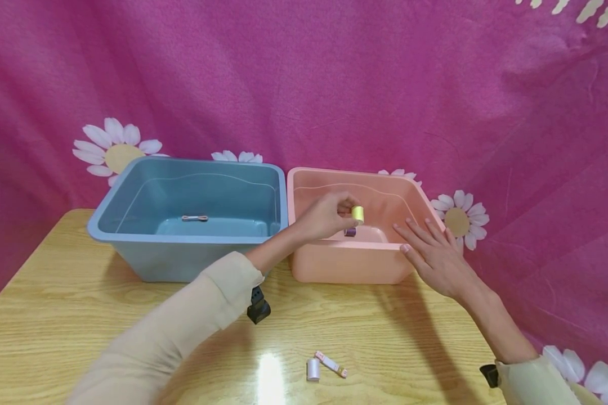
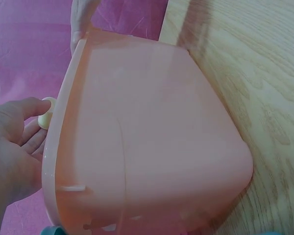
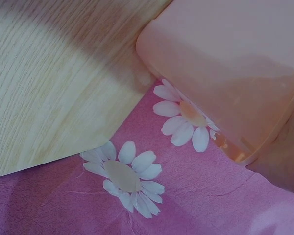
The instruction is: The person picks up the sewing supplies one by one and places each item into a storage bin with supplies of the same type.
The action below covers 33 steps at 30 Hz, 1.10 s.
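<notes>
My left hand (image 1: 329, 216) pinches a yellow thread spool (image 1: 357, 214) between thumb and fingers, over the pink bin (image 1: 349, 261). In the left wrist view the same spool (image 2: 46, 113) shows beside the bin's rim. A dark purple spool (image 1: 350, 232) lies inside the pink bin, below the left hand. Fingers spread, my right hand (image 1: 438, 261) rests on the bin's front right rim. Part of the right hand (image 3: 281, 152) shows at the edge of the right wrist view.
Left of the pink bin stands a blue bin (image 1: 182, 259) with a small bundle of pale thread (image 1: 195, 218) in it. Near the table's (image 1: 385, 349) front lie a white spool (image 1: 312, 370) and a small pink, white and gold strip (image 1: 331, 364). A magenta flowered cloth (image 1: 334, 84) hangs behind.
</notes>
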Motion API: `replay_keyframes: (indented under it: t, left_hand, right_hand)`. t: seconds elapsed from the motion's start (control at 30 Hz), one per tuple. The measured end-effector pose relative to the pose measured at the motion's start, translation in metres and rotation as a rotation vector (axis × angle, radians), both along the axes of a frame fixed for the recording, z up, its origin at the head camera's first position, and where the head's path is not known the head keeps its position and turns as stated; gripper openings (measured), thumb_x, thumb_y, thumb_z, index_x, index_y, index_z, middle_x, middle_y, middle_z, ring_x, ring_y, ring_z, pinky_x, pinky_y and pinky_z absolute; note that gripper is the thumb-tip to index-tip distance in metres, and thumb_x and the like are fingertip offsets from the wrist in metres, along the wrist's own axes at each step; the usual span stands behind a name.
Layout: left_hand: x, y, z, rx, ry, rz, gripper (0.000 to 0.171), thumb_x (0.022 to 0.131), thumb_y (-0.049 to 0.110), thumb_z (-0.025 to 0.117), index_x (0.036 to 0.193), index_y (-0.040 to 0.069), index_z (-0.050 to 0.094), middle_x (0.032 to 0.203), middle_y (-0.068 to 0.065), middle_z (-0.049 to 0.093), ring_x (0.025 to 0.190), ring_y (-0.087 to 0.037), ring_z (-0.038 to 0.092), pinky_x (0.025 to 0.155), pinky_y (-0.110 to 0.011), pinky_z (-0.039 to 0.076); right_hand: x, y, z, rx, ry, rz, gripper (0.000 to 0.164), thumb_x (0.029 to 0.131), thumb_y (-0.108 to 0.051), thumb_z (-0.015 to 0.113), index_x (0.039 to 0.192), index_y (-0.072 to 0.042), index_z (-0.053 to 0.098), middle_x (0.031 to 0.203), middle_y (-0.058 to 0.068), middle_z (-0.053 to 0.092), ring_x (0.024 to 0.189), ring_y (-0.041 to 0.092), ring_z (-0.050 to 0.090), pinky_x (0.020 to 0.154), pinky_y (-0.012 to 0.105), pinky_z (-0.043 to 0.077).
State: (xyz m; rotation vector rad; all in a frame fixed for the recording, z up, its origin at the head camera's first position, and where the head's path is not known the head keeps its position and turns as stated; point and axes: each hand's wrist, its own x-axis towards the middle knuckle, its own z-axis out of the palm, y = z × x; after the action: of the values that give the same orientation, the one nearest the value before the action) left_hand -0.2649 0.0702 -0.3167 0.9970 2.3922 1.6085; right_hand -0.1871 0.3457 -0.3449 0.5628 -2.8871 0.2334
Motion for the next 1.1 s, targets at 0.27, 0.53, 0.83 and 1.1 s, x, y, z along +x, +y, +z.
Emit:
replay_keyframes:
  t: [0.27,0.53,0.83,1.1]
  left_hand:
    - [-0.012,0.012,-0.002,-0.056,0.006,0.036,0.029,0.089,0.005,0.075,0.115,-0.003,0.066,0.106,-0.012,0.069,0.1,-0.019,0.065,0.084,-0.018,0.05]
    - [-0.021,0.021,-0.004,-0.101,0.024,0.042,0.026,0.088,0.0,0.073,0.113,-0.005,0.065,0.107,-0.015,0.069,0.101,-0.023,0.065,0.085,-0.019,0.05]
    - [-0.029,0.026,-0.01,-0.154,0.005,0.05,0.028,0.09,0.001,0.072,0.116,-0.005,0.064,0.111,-0.017,0.068,0.107,-0.025,0.064,0.089,-0.021,0.05]
    - [-0.038,0.03,-0.009,-0.104,-0.062,0.064,0.029,0.089,0.0,0.072,0.116,-0.008,0.064,0.111,-0.019,0.068,0.104,-0.026,0.065,0.085,-0.019,0.05]
  right_hand:
    - [0.0,0.001,0.0,0.001,0.008,0.008,0.049,0.108,-0.039,0.039,0.153,-0.021,0.043,0.158,0.014,0.034,0.146,0.046,0.017,0.109,0.072,0.007]
    - [0.0,0.001,-0.001,0.002,0.014,0.008,0.048,0.108,-0.037,0.04,0.152,-0.02,0.044,0.157,0.015,0.036,0.145,0.047,0.019,0.109,0.072,0.009]
    - [0.0,0.0,0.0,0.001,0.008,0.007,0.049,0.108,-0.039,0.04,0.153,-0.02,0.044,0.157,0.015,0.036,0.146,0.045,0.017,0.109,0.072,0.007]
    - [0.001,0.0,0.001,0.002,0.011,0.007,0.048,0.108,-0.038,0.04,0.152,-0.02,0.044,0.157,0.014,0.036,0.146,0.045,0.018,0.11,0.071,0.007]
